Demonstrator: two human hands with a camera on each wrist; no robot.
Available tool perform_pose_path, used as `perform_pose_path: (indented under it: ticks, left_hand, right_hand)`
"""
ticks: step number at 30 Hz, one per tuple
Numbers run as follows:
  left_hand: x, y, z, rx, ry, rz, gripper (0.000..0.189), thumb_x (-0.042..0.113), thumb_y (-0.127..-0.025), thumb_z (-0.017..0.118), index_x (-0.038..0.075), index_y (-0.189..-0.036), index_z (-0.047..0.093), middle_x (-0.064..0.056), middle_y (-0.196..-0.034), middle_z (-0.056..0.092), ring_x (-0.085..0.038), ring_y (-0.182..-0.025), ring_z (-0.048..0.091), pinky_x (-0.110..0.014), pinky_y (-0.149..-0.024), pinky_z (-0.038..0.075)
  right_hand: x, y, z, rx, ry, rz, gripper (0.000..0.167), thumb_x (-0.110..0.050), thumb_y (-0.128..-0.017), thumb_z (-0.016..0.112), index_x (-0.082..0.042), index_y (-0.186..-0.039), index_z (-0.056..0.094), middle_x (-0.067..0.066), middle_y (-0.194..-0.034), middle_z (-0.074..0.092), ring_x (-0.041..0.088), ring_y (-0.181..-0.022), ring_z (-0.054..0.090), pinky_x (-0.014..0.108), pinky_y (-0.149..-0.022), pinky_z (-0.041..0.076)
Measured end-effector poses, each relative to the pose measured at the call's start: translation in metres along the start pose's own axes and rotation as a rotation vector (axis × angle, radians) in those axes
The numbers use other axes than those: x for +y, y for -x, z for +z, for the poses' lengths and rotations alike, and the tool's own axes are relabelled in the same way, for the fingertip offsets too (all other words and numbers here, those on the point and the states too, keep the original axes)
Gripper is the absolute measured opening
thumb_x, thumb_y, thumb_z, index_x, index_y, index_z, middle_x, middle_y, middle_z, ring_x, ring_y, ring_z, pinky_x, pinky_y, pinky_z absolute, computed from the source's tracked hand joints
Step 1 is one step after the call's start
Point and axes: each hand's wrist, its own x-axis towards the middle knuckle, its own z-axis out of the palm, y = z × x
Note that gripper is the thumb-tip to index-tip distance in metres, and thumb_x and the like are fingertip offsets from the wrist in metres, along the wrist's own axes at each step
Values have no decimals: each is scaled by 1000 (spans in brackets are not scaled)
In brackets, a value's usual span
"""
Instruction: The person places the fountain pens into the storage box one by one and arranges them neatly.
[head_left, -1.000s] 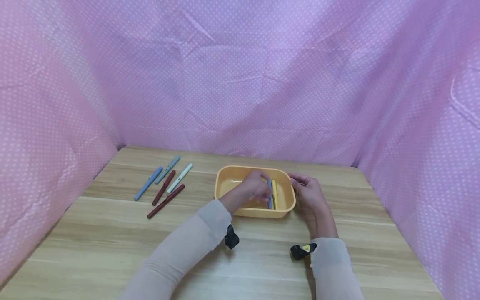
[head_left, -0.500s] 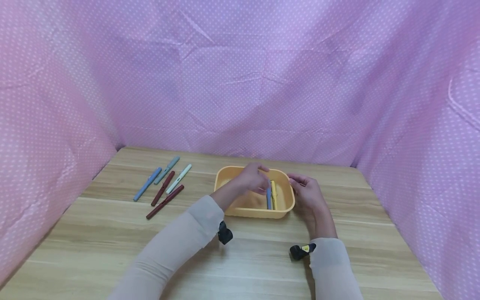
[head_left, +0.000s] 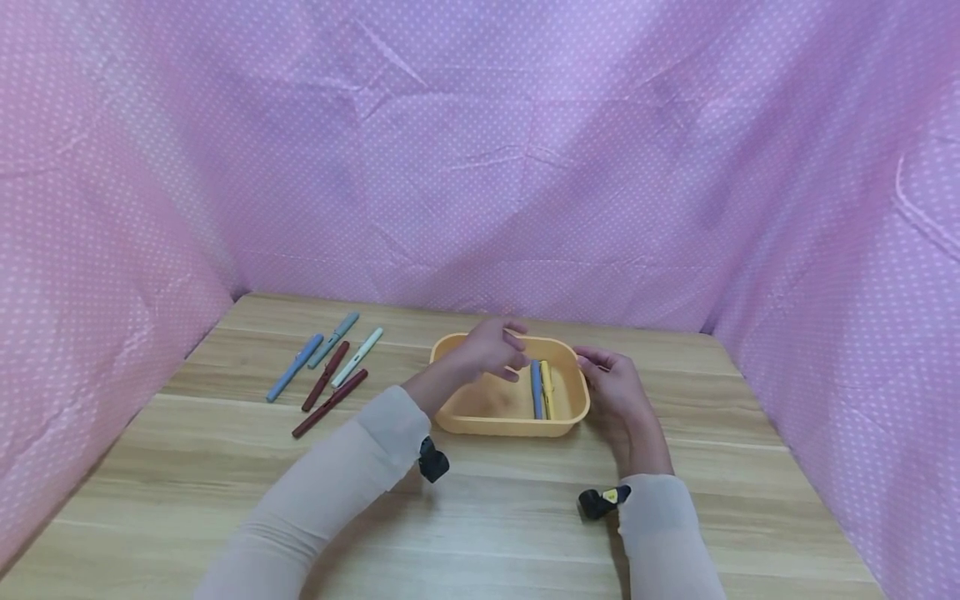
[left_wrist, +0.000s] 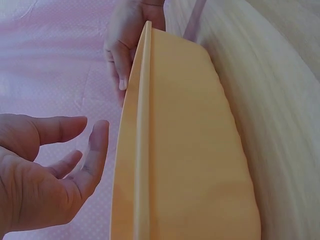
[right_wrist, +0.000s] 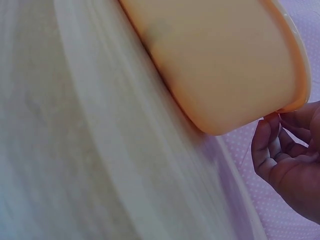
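My left hand (head_left: 491, 348) hovers over the left part of a yellow plastic box (head_left: 510, 427). Its fingers are spread and loosely bent, holding nothing, as the left wrist view also shows. Inside the box, toward its right end, a blue pen (head_left: 536, 390) and a yellow pen (head_left: 547, 390) lie side by side. My right hand (head_left: 618, 387) holds the box's right end, its fingertips pinching the rim in the right wrist view, where the box's outer wall (right_wrist: 225, 65) shows.
Several pens lie on the wooden table (head_left: 525, 517) left of the box: a blue pen (head_left: 295, 368), a grey-green pen (head_left: 333, 340), a pale mint pen (head_left: 357, 357), a dark red pen (head_left: 326, 377) and another dark red pen (head_left: 330, 403). Pink dotted cloth (head_left: 480, 167) surrounds the table.
My left hand has let go of the blue pen in the box, risen and moved left, its fingers opening. My right hand has stayed at the box's right end.
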Motion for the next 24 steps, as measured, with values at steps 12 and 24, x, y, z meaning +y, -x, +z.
perform_pose_path:
  ticks: [12,24]
  left_hand:
    - [-5,1,-30,9,-25,10,59,-9,-90,70,4,-143,49,-28,-139,51,-34,-103,67,-37,-78,64]
    - [-7,12,-64,40,-32,3,60,-8,-91,69,4,-145,47,-29,-142,47,-42,-114,63,-39,-82,64]
  right_hand:
    - [-3,-1,1,13,55,15,34,-16,-106,58,-1,-137,63,18,-128,66,15,-103,64,21,-82,58]
    - [-6,0,2,18,33,-29,36,-12,-105,59,6,-136,61,22,-123,68,9,-93,64,18,-77,57]
